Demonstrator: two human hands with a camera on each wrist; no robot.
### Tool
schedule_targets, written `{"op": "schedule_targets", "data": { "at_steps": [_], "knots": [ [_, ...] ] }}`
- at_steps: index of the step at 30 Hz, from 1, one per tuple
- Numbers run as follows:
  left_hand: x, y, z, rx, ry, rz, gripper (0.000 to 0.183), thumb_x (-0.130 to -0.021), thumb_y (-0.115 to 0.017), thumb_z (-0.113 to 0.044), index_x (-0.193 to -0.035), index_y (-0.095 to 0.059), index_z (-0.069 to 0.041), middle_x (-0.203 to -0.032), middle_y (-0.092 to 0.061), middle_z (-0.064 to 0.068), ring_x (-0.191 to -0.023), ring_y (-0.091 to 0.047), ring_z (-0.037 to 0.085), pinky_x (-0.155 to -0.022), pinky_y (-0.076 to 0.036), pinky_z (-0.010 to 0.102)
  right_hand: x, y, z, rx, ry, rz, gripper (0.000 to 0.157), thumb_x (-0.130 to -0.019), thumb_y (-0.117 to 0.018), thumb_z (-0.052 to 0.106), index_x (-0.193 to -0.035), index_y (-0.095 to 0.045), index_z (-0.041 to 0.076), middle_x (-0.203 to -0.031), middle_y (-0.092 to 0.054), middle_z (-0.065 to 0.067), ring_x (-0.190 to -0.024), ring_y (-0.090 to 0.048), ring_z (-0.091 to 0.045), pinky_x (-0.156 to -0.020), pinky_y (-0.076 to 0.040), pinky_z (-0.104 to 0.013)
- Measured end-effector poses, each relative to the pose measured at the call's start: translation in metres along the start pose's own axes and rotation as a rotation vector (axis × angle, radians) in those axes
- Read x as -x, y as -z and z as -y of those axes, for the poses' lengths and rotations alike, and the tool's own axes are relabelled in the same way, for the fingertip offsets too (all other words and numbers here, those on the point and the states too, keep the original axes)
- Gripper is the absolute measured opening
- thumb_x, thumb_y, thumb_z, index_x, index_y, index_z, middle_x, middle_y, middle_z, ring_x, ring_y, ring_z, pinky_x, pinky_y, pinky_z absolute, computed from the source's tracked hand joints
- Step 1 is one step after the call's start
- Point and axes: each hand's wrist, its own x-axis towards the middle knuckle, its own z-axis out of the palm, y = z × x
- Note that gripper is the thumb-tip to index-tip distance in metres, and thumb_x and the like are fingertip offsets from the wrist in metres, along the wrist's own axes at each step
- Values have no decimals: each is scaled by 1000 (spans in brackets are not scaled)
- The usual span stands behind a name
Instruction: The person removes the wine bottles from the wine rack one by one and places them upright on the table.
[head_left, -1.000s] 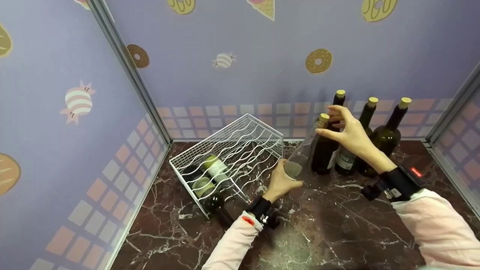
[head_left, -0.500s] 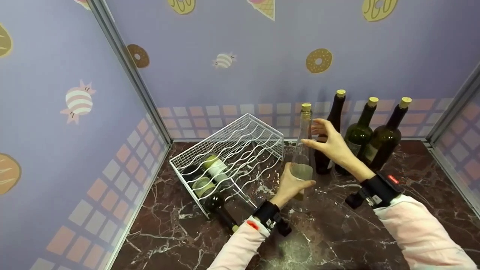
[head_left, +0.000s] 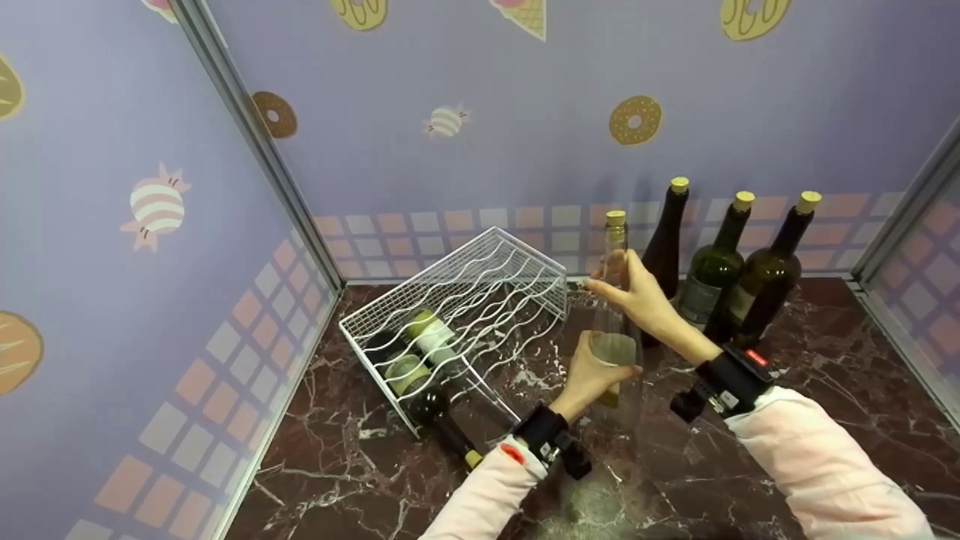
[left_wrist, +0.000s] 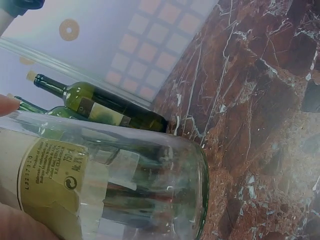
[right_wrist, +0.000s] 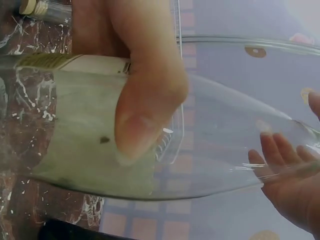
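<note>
A clear glass bottle (head_left: 616, 319) with a cork stands roughly upright between my hands. Low on its body, my left hand (head_left: 589, 379) grips it, the thumb across the front. A pale label (left_wrist: 55, 177) lies beneath those fingers. My right hand (head_left: 637, 296) curls round the neck, with thumb and fingers on either side; the fingers (right_wrist: 274, 150) show through the glass in the right wrist view. Whether the bottle's base touches the table is not clear. To its left is a white wire rack (head_left: 457, 300) holding a clear bottle (head_left: 435, 337) and a dark green bottle (head_left: 420, 394), both lying down.
Three dark corked bottles stand to the right: a slim brown one (head_left: 666, 247), a green one (head_left: 712, 274) and another green one (head_left: 772, 274). Patterned wall panels (head_left: 525, 112) border the dark marbled table (head_left: 360, 480) at the back and sides.
The clear bottle has gone from tilted to roughly upright as the left hand shifted right. My right hand came left and down from beside the brown bottle to the clear bottle's neck.
</note>
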Motion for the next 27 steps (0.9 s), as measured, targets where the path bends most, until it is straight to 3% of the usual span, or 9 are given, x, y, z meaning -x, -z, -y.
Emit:
{"op": "schedule_targets", "data": {
  "at_steps": [7, 12, 17, 20, 27],
  "knots": [
    [4, -3, 0, -52, 55, 4, 72, -63, -90, -20, -121, -49, -9, -112, -64, 7, -102, -61, 17, -91, -50, 29, 5, -2, -6, 43, 20, -127, 18, -95, -63, 6, -101, -49, -3, -76, -58, 3, -61, -54, 1, -55, -43, -15],
    [6, -5, -2, -66, 72, 66, 78, -65, -91, -24, -127, -46, -8, -119, -62, 7, -110, -60, 19, -96, -48, 27, 8, -2, -11, 93, 52, -264, 12, -91, -61, 0, -88, -50, 2, -66, -50, 8, -56, -48, 3, -53, -38, -14],
    [5, -3, -3, -29, 79, 151, 77, -71, -88, -21, -133, -45, -5, -123, -59, 7, -111, -58, 16, -96, -47, 25, 14, 3, -15, 68, 36, -308, 7, -91, -59, 1, -91, -52, 1, -66, -56, 12, -58, -55, 3, -55, -43, -13],
    [5, 2, -2, 1, 84, 194, 81, -74, -85, -19, -140, -40, -2, -132, -57, 11, -118, -56, 20, -102, -46, 30, 16, 9, -18, 48, 22, -327, 5, -90, -57, -2, -94, -53, -1, -65, -56, 15, -58, -56, 3, -57, -44, -12],
    [3, 13, 7, -2, 76, 184, 82, -80, -81, -22, -144, -36, 2, -137, -55, 20, -128, -53, 34, -105, -47, 42, 23, 34, -25, 102, 29, -416, 9, -87, -57, -7, -95, -53, -5, -63, -52, 22, -58, -53, 8, -55, -43, -9]
  ]
}}
